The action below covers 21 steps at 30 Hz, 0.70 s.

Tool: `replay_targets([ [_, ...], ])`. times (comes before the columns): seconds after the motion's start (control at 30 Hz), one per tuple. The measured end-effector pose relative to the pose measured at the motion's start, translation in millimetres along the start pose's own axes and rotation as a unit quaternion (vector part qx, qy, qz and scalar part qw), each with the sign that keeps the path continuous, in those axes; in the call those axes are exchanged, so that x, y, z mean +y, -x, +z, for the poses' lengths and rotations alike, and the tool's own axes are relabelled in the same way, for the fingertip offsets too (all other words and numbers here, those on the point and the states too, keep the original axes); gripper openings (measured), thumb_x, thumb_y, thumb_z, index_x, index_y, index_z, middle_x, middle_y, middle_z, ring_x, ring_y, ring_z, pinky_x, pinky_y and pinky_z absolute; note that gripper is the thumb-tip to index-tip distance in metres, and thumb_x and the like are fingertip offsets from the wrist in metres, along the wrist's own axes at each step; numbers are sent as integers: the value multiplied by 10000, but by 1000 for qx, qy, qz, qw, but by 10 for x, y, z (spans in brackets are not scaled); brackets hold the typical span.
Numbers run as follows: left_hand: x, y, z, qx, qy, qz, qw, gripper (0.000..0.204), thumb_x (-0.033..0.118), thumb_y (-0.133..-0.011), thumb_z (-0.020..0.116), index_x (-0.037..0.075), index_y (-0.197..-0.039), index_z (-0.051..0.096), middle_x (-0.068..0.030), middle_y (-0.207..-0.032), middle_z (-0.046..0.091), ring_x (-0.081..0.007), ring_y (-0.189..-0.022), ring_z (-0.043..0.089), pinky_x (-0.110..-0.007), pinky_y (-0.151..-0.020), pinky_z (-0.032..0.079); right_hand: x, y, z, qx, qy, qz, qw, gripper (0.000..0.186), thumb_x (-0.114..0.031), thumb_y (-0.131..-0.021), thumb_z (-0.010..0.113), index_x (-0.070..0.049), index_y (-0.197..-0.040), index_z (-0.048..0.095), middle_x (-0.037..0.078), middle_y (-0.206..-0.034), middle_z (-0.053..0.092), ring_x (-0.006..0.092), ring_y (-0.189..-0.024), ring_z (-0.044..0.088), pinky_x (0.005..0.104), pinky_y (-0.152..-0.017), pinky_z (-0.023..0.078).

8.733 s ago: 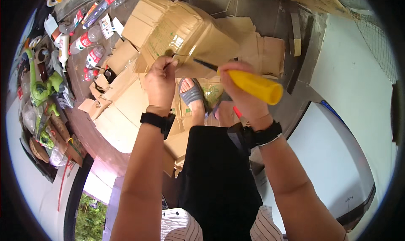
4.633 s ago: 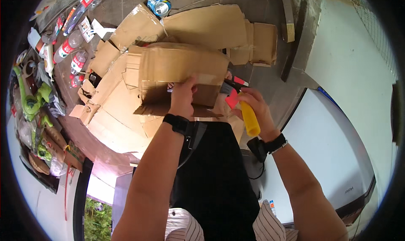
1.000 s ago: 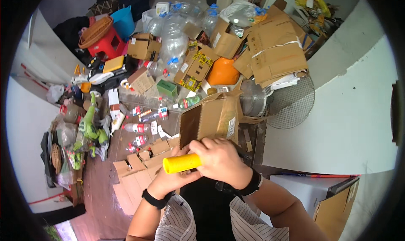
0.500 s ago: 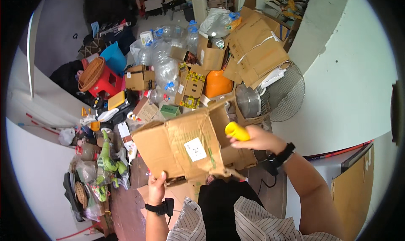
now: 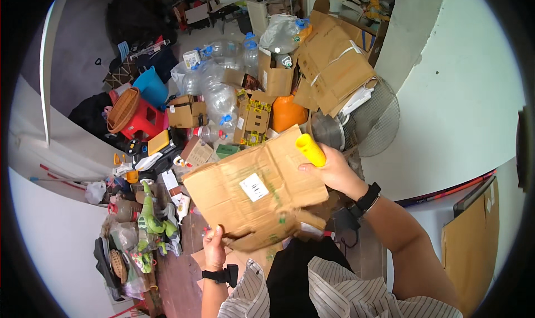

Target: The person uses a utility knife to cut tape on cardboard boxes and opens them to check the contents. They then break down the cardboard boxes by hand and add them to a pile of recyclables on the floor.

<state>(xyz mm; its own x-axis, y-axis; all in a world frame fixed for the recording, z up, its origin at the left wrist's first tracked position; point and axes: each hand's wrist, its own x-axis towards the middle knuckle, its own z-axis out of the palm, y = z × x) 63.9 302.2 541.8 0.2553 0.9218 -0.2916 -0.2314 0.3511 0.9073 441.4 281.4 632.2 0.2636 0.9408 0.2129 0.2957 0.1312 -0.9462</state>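
A brown cardboard box with a white label hangs in front of me, looking pressed nearly flat, with torn flaps along its lower edge. My left hand grips its lower left corner, thumb on top. At the upper right edge of the cardboard, my right hand is closed around a yellow cylindrical object, whose far end looks hollow. The right thumb lies over the cardboard's edge; how firmly it presses there I cannot tell. More cardboard lies on the floor below the box.
Beyond the box are clear plastic bottles, a taped carton and stacked flattened cardboard. A wire fan guard leans by the right wall. On the left are a red stool and a green toy dinosaur.
The box has folded from an open shape to nearly flat, and its right side opening no longer shows. My right hand has moved slightly up and right with the yellow object, now against the cardboard.
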Motion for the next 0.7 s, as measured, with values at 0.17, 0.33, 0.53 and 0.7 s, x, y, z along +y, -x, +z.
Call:
replay_targets([
  [0.17, 153, -42, 235, -71, -98, 108, 987, 96, 113, -863, 664, 33, -914, 674, 28, -852, 621, -114, -822, 579, -272, -826, 430, -271, -112, 49, 107, 232, -29, 966, 333, -264, -759, 731, -29, -933, 571, 211, -805, 620, 418, -767, 597, 457, -634, 464],
  [0.33, 329, -210, 568, 21, -102, 135, 985, 175, 115, -876, 662, 0, -1005, 639, -23, -934, 662, -81, -814, 571, -233, -743, 450, -366, -283, -139, 56, 200, 21, 978, 422, -322, -757, 741, -11, -988, 573, 217, -821, 624, 403, -791, 602, 435, -677, 475],
  [0.53, 210, -433, 451, 52, 5, 162, 985, 191, 60, -900, 607, -8, -1077, 584, -51, -1032, 652, -117, -909, 584, -261, -842, 445, -233, 320, -406, -51, 200, 99, 973, 828, -444, -687, 786, 5, -1302, 460, 201, -1165, 605, 291, -1085, 589, 328, -919, 438],
  [0.7, 134, -398, 303, 32, 40, 89, 995, 225, 30, -886, 600, -3, -1107, 574, -80, -1072, 648, -155, -943, 607, -292, -869, 460, 95, 937, -405, -83, 33, 248, 965, 715, -357, -705, 789, 24, -1244, 514, 183, -1068, 632, 237, -995, 612, 311, -879, 447],
])
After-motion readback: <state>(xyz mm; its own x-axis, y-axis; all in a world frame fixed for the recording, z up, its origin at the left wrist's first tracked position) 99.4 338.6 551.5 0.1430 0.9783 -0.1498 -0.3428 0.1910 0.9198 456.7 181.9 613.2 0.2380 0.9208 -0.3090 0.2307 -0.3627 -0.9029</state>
